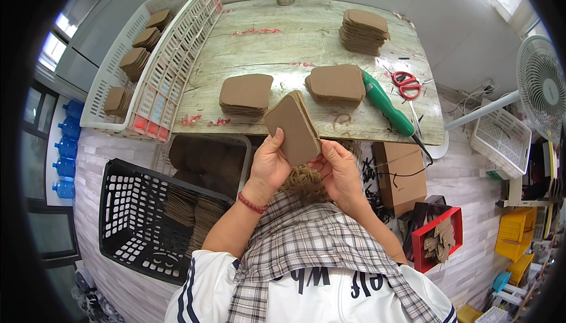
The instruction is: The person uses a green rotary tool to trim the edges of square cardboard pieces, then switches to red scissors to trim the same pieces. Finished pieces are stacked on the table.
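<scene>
Cardboard stack (293,127), brown, tilted, gripped in both my hands: left hand (268,166) fingers closed round its lower edge, right hand (341,169) pinching its right corner.

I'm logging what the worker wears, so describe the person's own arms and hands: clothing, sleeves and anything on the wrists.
Both forearms are bare, with no gloves on either hand. The left hand has a red beaded bracelet around its wrist; the right hand shows no band or watch. The upper arms are covered by short white sleeves with dark stripes, and a grey-and-white plaid cloth hangs down the front between the arms.
</scene>
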A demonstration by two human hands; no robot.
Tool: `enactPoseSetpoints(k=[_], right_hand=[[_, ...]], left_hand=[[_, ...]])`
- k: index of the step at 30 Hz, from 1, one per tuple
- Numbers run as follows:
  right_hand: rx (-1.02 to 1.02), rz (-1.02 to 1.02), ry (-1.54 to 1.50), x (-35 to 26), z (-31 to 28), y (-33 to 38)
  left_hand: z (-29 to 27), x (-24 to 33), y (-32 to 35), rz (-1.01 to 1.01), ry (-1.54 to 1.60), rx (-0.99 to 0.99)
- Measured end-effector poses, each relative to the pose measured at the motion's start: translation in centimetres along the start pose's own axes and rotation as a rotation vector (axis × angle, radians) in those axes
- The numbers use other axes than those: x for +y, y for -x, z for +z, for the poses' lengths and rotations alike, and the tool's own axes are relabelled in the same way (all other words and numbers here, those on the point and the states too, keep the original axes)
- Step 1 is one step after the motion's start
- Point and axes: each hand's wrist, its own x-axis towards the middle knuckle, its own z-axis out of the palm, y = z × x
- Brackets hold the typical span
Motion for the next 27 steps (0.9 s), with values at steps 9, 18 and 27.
enactPoseSetpoints(k=[9,18,27], right_hand=[[0.073,-0.214,0.208,-0.2,1.1,0.8],[0.125,-0.313,0.242,-0.3,1.1,1.0],[0.266,-0.458,0.172,-2.7,-3.7,-0.1]], left_hand=[[-0.4,-0.1,0.0,-0.053,0.063,-0.024],[0.1,0.5,0.1,0.069,0.083,0.003],[-1.5,1.1,-0.9,0.098,0.101,0.125]])
